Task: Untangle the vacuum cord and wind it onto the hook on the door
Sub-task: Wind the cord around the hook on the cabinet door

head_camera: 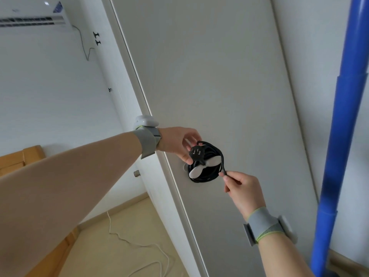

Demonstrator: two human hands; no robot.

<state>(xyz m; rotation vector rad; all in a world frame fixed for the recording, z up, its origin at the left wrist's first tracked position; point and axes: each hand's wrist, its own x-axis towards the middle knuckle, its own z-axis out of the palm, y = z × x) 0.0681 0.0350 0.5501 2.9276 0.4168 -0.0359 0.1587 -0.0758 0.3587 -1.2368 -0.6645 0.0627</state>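
Observation:
A black vacuum cord [209, 172] lies wound in a tight coil around a white two-winged hook [196, 170] on the pale grey door [199, 76]. The black plug [196, 153] sits at the coil's upper left. My left hand [179, 143] pinches that plug between thumb and fingers. My right hand [242, 188] pinches a strand of the cord just right of the coil, at its lower edge. Grey bands wrap both wrists.
A blue pole [339, 136] stands close on the right of the door. A white cable [139, 244] trails over the beige floor at lower left. Wooden furniture [20, 158] is at the far left, and an air conditioner [34, 20] hangs high on the wall.

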